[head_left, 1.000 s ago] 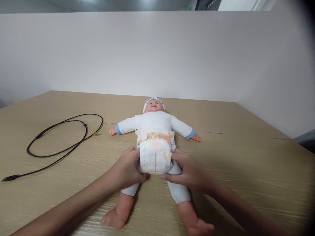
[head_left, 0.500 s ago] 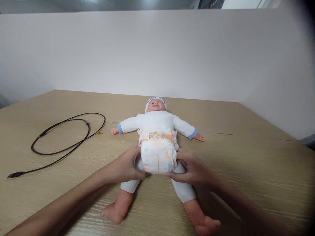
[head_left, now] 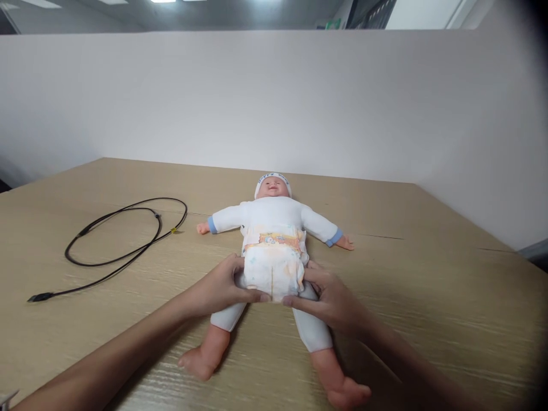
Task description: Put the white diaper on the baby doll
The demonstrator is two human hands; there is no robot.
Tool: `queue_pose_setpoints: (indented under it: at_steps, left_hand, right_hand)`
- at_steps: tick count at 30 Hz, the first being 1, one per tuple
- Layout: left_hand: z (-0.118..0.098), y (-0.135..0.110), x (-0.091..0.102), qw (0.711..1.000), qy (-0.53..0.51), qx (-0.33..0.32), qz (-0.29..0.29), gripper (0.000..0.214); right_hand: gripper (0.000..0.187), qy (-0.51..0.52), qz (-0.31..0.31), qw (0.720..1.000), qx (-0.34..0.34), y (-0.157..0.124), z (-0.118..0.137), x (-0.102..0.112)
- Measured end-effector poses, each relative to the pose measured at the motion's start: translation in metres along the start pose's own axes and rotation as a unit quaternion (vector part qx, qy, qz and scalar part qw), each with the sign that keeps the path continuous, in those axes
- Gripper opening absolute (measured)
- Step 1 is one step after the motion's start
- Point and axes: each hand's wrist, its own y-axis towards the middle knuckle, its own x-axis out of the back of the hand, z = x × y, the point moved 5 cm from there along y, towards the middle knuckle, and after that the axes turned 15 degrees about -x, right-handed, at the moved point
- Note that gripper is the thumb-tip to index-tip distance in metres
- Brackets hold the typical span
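Note:
A baby doll [head_left: 274, 214] in a white suit and cap lies on its back on the wooden table [head_left: 428, 285], arms spread, bare feet toward me. A white diaper [head_left: 274, 265] with an orange printed band wraps its hips. My left hand [head_left: 222, 288] grips the diaper's lower left edge, thumb pressed under the crotch. My right hand [head_left: 327, 297] holds the lower right edge the same way, fingers curled around the doll's thigh. The two thumbs nearly meet below the diaper.
A black cable [head_left: 124, 234] lies looped on the table to the left, its plug end near the left edge. A white partition wall [head_left: 274, 97] stands behind the table. The table's right edge runs diagonally at the far right.
Both thumbs have slid inward under the bottom of the diaper and now almost touch. The view has tilted up a little; the doll stays in place.

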Motion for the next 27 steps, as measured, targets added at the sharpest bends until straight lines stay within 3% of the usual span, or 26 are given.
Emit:
queue_pose_setpoints:
  at_steps: [5, 10, 19, 27]
  left_hand:
    - [0.006, -0.003, -0.003, 0.990, 0.139, 0.012, -0.019, 0.054]
    - [0.002, 0.001, -0.008, 0.956, 0.291, -0.005, 0.024, 0.027]
    - [0.007, -0.008, -0.003, 0.990, 0.141, 0.004, -0.005, 0.032]
    - [0.012, -0.012, -0.003, 0.991, 0.128, 0.024, -0.040, 0.050]
  right_hand:
    - [0.032, -0.023, -0.015, 0.999, -0.020, -0.004, 0.002, -0.002]
    - [0.028, -0.034, -0.025, 0.999, -0.024, -0.006, 0.007, -0.006]
    - [0.021, -0.039, -0.031, 0.999, 0.006, -0.009, 0.004, -0.006]
    - [0.028, 0.019, -0.026, 0.999, -0.016, -0.006, -0.005, -0.008]
